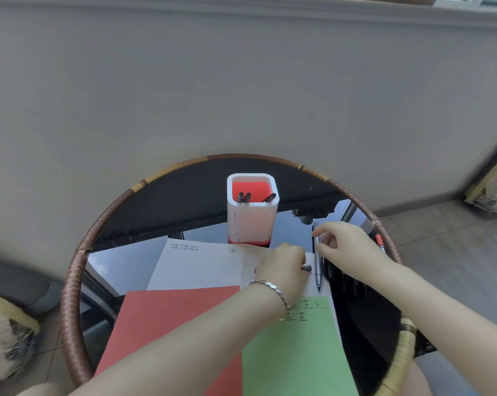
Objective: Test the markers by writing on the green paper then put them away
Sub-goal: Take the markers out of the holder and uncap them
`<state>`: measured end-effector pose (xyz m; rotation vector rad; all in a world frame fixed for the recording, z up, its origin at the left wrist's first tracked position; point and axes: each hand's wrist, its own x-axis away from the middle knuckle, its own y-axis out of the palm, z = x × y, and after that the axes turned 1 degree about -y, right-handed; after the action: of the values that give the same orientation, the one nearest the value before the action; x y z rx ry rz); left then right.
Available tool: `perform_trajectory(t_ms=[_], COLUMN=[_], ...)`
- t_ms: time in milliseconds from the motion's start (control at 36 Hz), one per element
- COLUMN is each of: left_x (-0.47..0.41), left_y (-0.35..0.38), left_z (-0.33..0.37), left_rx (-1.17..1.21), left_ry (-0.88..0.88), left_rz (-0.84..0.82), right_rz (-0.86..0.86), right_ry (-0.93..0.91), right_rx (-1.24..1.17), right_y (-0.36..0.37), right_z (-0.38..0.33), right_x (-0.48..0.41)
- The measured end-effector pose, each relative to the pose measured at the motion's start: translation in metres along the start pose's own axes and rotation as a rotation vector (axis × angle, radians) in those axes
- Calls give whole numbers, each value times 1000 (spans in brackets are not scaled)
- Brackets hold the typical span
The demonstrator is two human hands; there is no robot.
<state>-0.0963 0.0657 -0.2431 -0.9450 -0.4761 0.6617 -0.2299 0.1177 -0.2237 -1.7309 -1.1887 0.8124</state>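
Note:
The green paper (295, 350) lies at the near right of the round table, with several black written characters along its top edge. My left hand (283, 267) rests above it, fingers closed around a small dark marker cap or tip (307, 268). My right hand (347, 242) pinches the upper end of a silver pen (317, 270) that lies lengthwise on the white sheet. A white pen holder with a red inside (252, 208) stands at the table's middle and holds three dark markers. Another marker with a red-orange band (380, 242) shows just past my right hand.
A red sheet (170, 324) lies left of the green paper, with a printed white sheet (201, 267) behind it. The dark glass table has a woven rattan rim (78, 258). A grey wall stands close behind, and patterned cushions sit at both sides.

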Motion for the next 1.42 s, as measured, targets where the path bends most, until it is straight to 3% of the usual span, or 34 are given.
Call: perform_trajectory(t_ms=[194, 444, 556, 694, 778, 861, 1028, 1111, 1417], left_x=[32, 84, 93, 91, 85, 81, 81, 83, 85], left_y=[-29, -61, -75, -86, -89, -86, -70, -63, -65], left_z=[-24, -72, -79, -74, -65, -55, -46, -42, -30], left_rx=[138, 241, 254, 273, 318, 388, 315, 270, 295], left_ry=[55, 14, 29, 100, 184, 237, 278, 320, 309], left_rz=[139, 357, 434, 557, 603, 565, 459, 434, 309], right_rz=[228, 250, 467, 656, 609, 513, 283, 162, 174], right_ry=[-211, -211, -275, -375, -366, -333, -97, -49, -50], right_rx=[-200, -166, -261, -591, -794, -848, -1076, -1073, -1108], right_y=[-21, -13, -24, -54, -60, -54, -33, -21, -11], right_z=[-55, -89, -100, -118, -124, -124, -117, -114, -112], right_x=[-11, -31, -21, 12, 29, 41, 54, 57, 64])
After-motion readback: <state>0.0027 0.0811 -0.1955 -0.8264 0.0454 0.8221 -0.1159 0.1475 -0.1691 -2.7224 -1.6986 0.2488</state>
